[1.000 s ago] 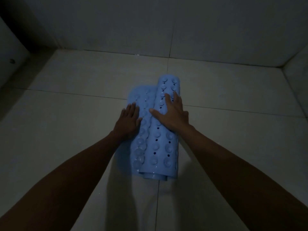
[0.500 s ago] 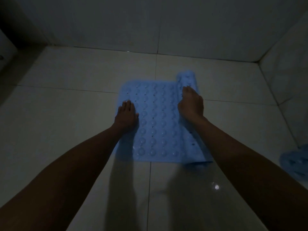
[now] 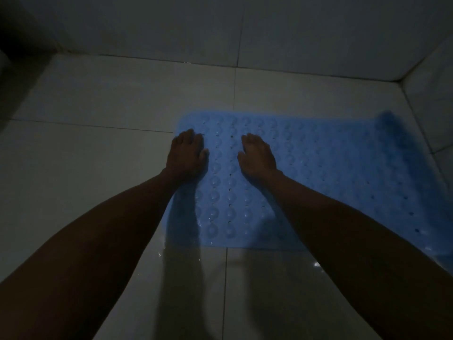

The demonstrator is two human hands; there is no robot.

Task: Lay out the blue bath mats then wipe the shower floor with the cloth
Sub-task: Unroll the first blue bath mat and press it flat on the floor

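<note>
A blue bath mat (image 3: 326,168) with rows of round suction cups and small holes lies unrolled on the tiled shower floor (image 3: 103,182), reaching to the right wall. Its far right end still curls up slightly. My left hand (image 3: 187,153) rests flat on the mat's left edge, fingers apart. My right hand (image 3: 258,157) presses flat on the mat a little to the right of it. Neither hand holds anything. No cloth is in view.
Tiled walls close the floor at the back (image 3: 269,38) and on the right (image 3: 436,99). The left side falls into dark shadow (image 3: 17,69). Wet glints show on the tiles in front of the mat (image 3: 316,263).
The mat went from a half roll to fully spread toward the right. My right hand let go of the roll and came back beside my left hand, flat on the mat.
</note>
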